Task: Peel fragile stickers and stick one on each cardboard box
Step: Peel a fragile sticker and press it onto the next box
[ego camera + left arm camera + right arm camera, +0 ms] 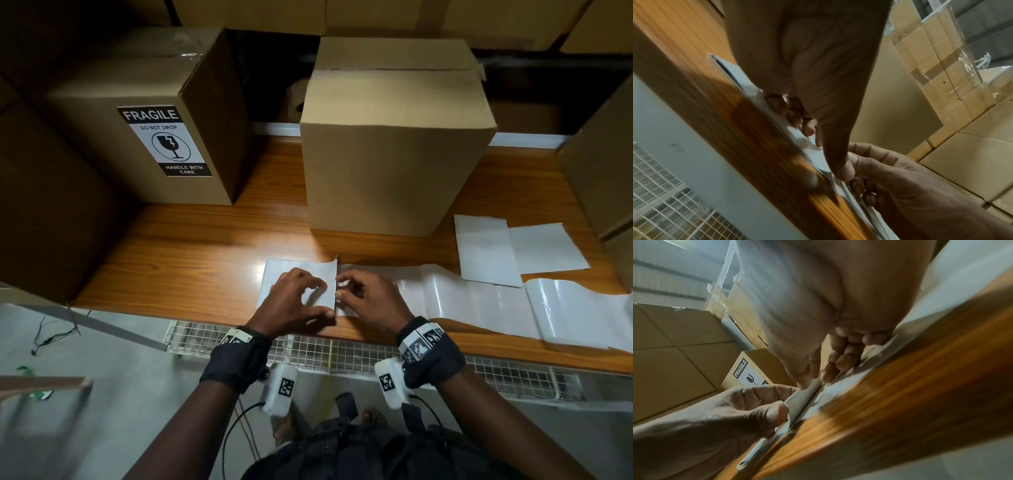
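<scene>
Two hands: left hand [297, 301] and right hand [368, 298] are set side by side at the wooden table's [205, 246] near edge.
Left grip: the white sticker sheet [291, 274] is pressed flat by curled fingers and thumb.
Right grip: the sheet's raised right edge is pinched between thumb and forefinger.
Strip: glossy backing strip [479, 305] is spread rightward.
Loose sheets: white sheets [486, 253] are laid farther right.
Far boxes: plain box [394, 171] is stood behind the hands; labelled box [191, 102], bearing a fragile sticker [164, 140], is stood to the left.
</scene>
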`<action>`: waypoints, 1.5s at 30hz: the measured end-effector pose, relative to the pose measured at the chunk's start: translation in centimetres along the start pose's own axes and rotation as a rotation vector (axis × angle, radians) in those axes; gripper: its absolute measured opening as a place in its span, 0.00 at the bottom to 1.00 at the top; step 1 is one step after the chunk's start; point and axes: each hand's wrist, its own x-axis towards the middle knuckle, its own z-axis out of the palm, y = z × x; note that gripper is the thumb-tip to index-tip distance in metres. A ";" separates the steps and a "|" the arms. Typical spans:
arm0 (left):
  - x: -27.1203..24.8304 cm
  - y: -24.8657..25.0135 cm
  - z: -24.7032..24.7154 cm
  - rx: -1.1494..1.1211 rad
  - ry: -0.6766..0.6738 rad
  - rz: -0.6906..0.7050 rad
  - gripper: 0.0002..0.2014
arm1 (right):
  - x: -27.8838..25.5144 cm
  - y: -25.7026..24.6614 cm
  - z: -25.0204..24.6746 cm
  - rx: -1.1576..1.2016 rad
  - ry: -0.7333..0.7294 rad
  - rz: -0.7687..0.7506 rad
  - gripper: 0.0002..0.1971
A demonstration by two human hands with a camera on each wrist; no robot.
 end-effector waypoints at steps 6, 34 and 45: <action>-0.1 -0.2 0.1 0.006 0.014 0.007 0.26 | 0.0 0.2 0.2 -0.008 0.013 0.007 0.14; -0.6 0.6 0.5 0.022 0.043 -0.017 0.35 | 0.4 -0.2 0.1 0.086 0.004 0.082 0.07; -0.4 0.7 0.2 -0.013 0.026 -0.049 0.29 | 0.4 -0.7 0.1 0.128 0.030 0.099 0.07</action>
